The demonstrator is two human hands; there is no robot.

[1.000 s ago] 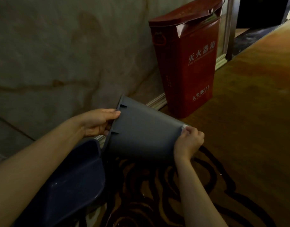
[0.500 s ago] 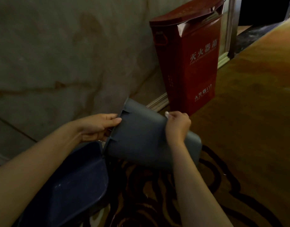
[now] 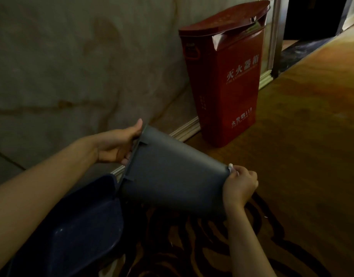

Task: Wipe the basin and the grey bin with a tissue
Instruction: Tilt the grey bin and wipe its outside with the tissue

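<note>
The grey bin (image 3: 172, 172) lies on its side above the carpet, its rim to the left and its bottom to the right. My left hand (image 3: 117, 145) grips the rim. My right hand (image 3: 240, 184) presses a small white tissue (image 3: 231, 167) against the bin's bottom edge. The dark blue basin (image 3: 82, 226) sits tilted at the lower left, just under the bin's rim and partly behind my left forearm.
A tall red fire-extinguisher box (image 3: 228, 76) stands against the marble wall (image 3: 72, 66) behind the bin. A white skirting board (image 3: 187, 127) runs along the wall's foot. Patterned carpet (image 3: 302, 146) stretches to the right, towards a dark doorway (image 3: 312, 17).
My right hand with the tissue slid from the bin's upper side down to its bottom edge on the right. The left hand keeps its grip on the rim, which has tipped a little.
</note>
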